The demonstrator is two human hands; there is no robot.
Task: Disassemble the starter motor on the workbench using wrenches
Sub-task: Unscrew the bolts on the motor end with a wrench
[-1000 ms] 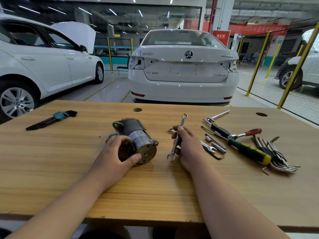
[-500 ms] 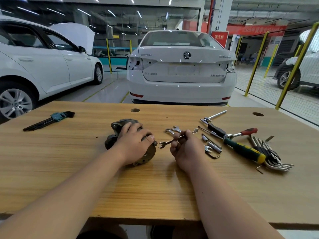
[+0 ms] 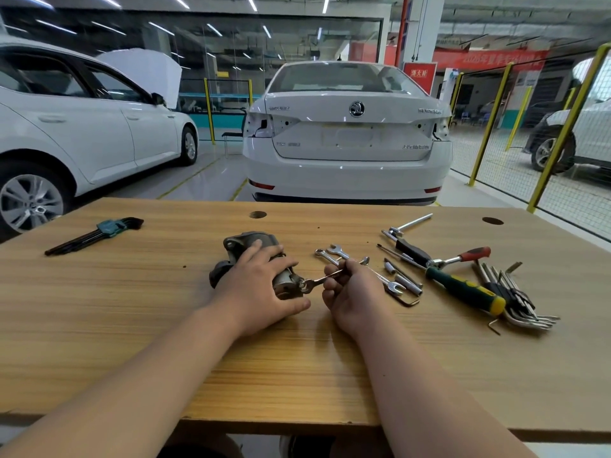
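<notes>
Fingers (image 3: 350,269) of the right hand (image 3: 355,295) pinched the wrench (image 3: 322,280), its long axis running leftward with the open end meeting the end face of the starter motor (image 3: 245,241), which the left hand (image 3: 261,292) gripped on the bench (image 3: 132,309).

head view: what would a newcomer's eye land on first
The hands at the middle of the workbench: the left hand grips the starter motor while the right hand holds a small wrench against its near end. Loose tools, including a green-and-yellow screwdriver, lie to the right; a white car stands behind.
</notes>
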